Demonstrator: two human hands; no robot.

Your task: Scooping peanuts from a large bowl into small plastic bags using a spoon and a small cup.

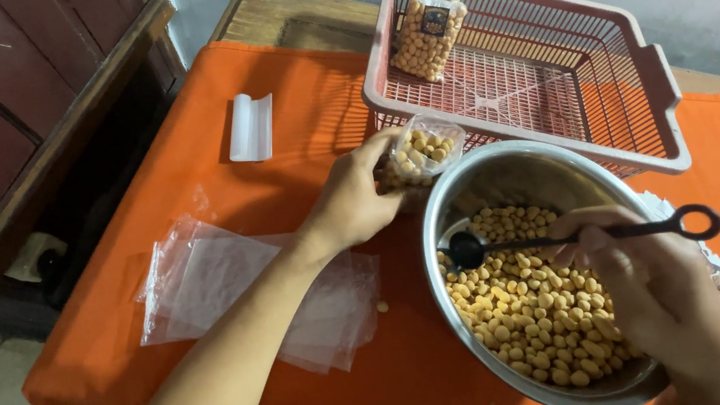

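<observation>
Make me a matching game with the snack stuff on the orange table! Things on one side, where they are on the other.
Things:
1. black spoon
2. small half-filled bag
3. sealed snack packs
4. empty clear bags

Places:
A. in the pink basket
B. flat on the orange cloth
C. in the right hand, over the metal bowl
D. in the left hand

Pairs: 1-C, 2-D, 3-A, 4-B

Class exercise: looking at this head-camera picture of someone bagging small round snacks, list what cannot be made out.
- Bowl: near rim cut by the bottom edge and covered by the right hand.
- Small bag: lower part hidden by the left hand.
- Packets in the basket: labels too small.
- Items right of the bowl: mostly hidden.
</observation>
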